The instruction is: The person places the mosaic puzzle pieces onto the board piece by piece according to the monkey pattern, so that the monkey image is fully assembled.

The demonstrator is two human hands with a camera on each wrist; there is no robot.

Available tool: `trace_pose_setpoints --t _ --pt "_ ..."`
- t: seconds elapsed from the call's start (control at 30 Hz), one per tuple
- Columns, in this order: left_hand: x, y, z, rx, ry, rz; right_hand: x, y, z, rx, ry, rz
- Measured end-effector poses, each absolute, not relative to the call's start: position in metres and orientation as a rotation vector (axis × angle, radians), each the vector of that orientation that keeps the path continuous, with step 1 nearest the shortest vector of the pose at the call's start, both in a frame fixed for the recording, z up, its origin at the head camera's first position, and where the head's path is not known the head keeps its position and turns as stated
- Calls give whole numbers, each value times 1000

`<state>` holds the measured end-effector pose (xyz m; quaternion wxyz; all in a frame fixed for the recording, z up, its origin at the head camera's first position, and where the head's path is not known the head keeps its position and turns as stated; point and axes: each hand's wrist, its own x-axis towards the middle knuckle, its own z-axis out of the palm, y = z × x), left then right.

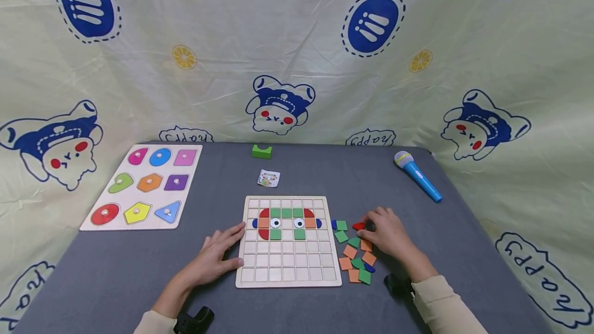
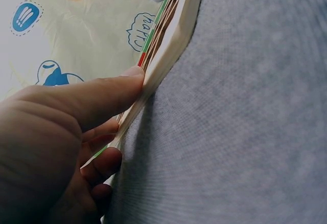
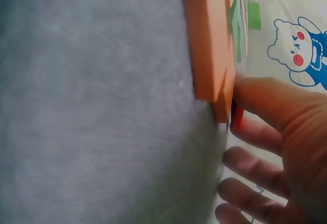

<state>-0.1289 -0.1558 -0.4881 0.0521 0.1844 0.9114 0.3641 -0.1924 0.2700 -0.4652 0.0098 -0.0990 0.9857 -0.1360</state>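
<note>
A pale square grid board point(image 1: 292, 262) lies on the table, with green, red, orange and blue pieces and two eye pieces set in its upper rows. My left hand point(image 1: 211, 256) rests against the board's left edge, its fingers extended. In the left wrist view, the thumb point(image 2: 115, 91) touches the board's side. To the right of the board, my right hand point(image 1: 387, 231) pinches a small red piece point(image 1: 358, 226) between thumb and index finger. That red piece point(image 3: 238, 116) is partly hidden by the fingers in the right wrist view.
Loose green, orange and blue pieces point(image 1: 350, 252) lie between board and right hand. Beyond the board are a small picture card point(image 1: 268, 178) and a green block point(image 1: 262, 152). A shape puzzle point(image 1: 125, 198) lies left, a blue toy microphone point(image 1: 422, 179) right. A printed curtain point(image 1: 325, 92) hangs behind.
</note>
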Motion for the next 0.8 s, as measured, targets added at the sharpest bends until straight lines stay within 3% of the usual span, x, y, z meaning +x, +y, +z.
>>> trace_pose_setpoints --t 0.8 --pt "-131 -158 -491 558 2739 1123 -220 282 -462 -523 3097 -312"
